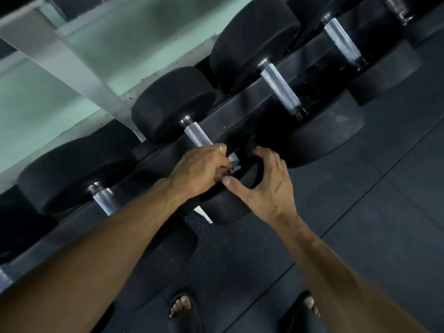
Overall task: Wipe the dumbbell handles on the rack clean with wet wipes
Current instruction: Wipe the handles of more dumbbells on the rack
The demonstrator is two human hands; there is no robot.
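Several black dumbbells lie in a row on a dark rack (242, 97). My left hand (203, 169) grips the near end of one knurled steel handle (198, 135), pressing a small white wet wipe (234, 162) against it. Only a crumpled scrap of the wipe shows between my two hands. My right hand (269, 186) holds the near black head (225, 210) of the same dumbbell, with the thumb on its left side and the fingers curled over its far edge. The far head (168, 104) of this dumbbell is in plain view.
Bare steel handles of neighbouring dumbbells show at the left (105, 198), right (281, 92) and far right (342, 42). A pale frame post (60, 51) slants across the green wall behind. Dark rubber floor (360, 200) lies below, with my sandalled feet (180, 308) on it.
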